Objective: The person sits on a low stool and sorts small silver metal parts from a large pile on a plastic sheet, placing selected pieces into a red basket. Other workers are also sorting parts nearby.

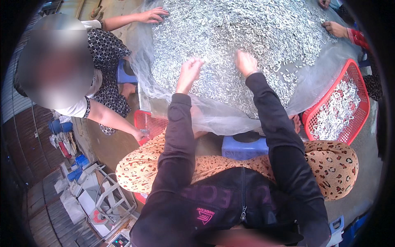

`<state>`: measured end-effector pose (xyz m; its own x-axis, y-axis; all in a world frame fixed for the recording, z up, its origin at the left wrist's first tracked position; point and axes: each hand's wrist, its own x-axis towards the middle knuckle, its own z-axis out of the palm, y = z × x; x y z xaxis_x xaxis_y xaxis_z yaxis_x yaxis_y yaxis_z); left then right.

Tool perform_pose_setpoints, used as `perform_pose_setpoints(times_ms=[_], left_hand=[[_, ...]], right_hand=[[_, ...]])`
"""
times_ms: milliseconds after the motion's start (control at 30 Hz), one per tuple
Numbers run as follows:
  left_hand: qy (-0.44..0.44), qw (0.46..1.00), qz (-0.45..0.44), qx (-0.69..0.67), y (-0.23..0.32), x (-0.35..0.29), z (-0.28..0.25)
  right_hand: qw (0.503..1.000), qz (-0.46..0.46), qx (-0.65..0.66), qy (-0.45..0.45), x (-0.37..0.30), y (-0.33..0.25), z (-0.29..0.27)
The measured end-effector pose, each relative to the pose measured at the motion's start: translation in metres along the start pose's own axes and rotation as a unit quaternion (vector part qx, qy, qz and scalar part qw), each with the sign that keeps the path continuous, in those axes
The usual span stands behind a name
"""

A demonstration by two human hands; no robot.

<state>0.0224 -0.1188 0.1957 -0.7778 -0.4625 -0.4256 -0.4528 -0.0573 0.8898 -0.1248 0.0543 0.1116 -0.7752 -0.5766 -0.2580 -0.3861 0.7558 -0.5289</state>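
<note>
A wide layer of small silvery-white metal pieces [230, 29], some bent like hooks or links, covers a table lined with clear plastic sheeting [222, 121]. Over the near part of the layer, my left hand [190, 74] has its fingers curled together; anything in them is too small to name. To its right, my right hand [247, 62] is also closed, its fingertips slightly blurred and bent down toward the pieces. What it holds, if anything, is hidden. A gap with loose pieces under it lies between my two hands.
At right stands a red plastic basket [354, 68] partly filled with similar pieces. A person at left reaches one hand [154, 15] to the layer and the other to a red basket [154, 123]. Another person's hand [335, 29] works at far right. A blue stool [245, 147] is near my legs.
</note>
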Motion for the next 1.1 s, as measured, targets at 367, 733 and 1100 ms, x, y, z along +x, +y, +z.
perform_pose_setpoints(times_ms=[367, 733, 1100], left_hand=[[-0.079, 0.919, 0.015, -0.386, 0.018, 0.024, 0.002], [0.066, 0.914, 0.139, 0.375, -0.042, 0.040, 0.030], [0.012, 0.989, 0.058, 0.139, 0.004, 0.010, 0.034]], right_hand=[[0.973, -0.040, 0.208, -0.088, -0.049, 0.014, -0.016], [0.901, 0.046, 0.420, -0.093, -0.052, 0.028, -0.068], [0.884, 0.056, 0.438, -0.155, -0.056, 0.029, -0.072]])
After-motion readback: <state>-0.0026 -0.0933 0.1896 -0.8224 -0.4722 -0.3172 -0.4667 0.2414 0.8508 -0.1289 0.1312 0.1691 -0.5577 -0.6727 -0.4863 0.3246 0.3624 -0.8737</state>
